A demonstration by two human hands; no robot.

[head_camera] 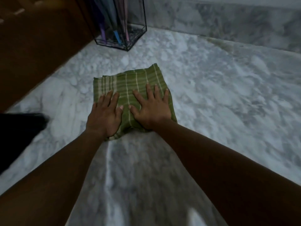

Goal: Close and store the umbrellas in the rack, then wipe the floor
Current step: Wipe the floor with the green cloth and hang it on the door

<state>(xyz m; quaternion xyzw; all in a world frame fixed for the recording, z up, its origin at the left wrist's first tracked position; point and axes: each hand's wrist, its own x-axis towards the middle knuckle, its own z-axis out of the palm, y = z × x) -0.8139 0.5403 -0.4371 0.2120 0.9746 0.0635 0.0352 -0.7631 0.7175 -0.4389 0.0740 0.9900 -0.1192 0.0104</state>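
**Umbrellas racked, both palms flat on the cloth**

Umbrellas stand closed and upright inside the rack, a clear-walled box with a thin dark frame that sits at the top of the view, in the corner where the brown wooden panel meets the marbled wall. Their tips — one purple, one blue, one pinkish — reach down to the rack's bottom, where some dark specks lie.

Nearer the person, well apart from the rack, a green cloth with pale stripes lies folded on the grey-white marbled floor. The left hand rests on the cloth's near left part, palm down, fingers stretched out and slightly spread, gripping nothing; its outer fingers lie at the cloth's left edge. The right hand lies just beside it on the cloth's right half — likewise flat and opened out, fingers fanned toward the far edge, thumb pointing inward toward the left thumb. The two thumbs are close but do not touch. Neither hand pinches or bunches the fabric; both simply press on top of it.

Both bare forearms reach in from the bottom corners of the view. Between them a paler streak runs along the floor from the near edge of the cloth toward the person. At the left edge a dark shape lies on the floor; what it is cannot be told.
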